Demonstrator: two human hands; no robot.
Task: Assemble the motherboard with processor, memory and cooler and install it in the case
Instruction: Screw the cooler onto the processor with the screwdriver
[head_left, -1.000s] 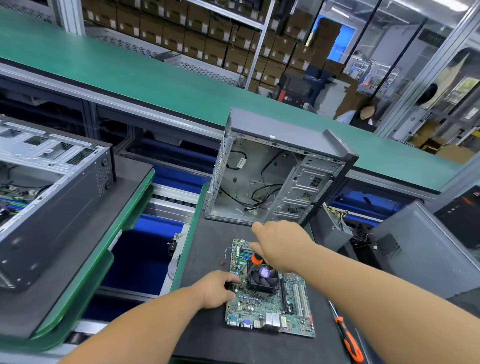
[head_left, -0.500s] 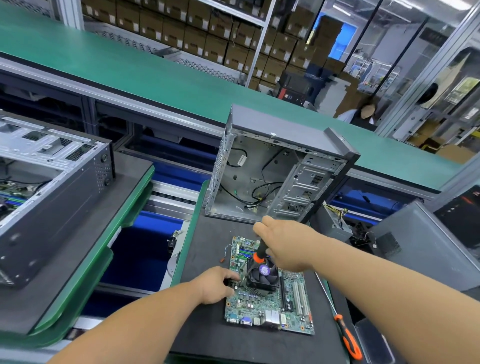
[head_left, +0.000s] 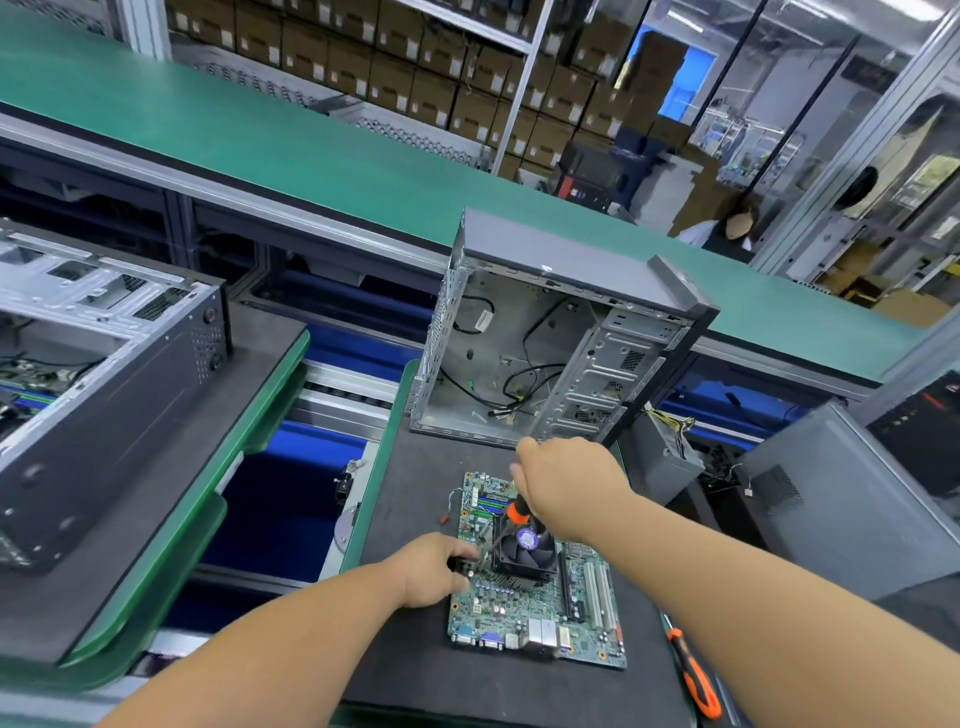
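From my feed, the motherboard lies flat on the dark tabletop at about 6 o'clock of the view, its port row toward me. The cooler, a black fan with a purple hub, sits on the board's middle. My right hand is curled round the handle of a screwdriver with an orange collar, and the shaft slants down toward the cooler's corner at its 9 o'clock side; the tip itself is too small for me to make out. My left hand rests on the board's left edge, fingers curled, seemingly pinching a small dark part there, though I cannot tell what it is.

The open case stands upright on the same tabletop at 12 o'clock from the board, near it but apart, with loose black cables inside. A second screwdriver with an orange and black handle lies on the tabletop at 4 o'clock from the board. Another case lies on its side on a separate pallet at 9 o'clock, well apart.
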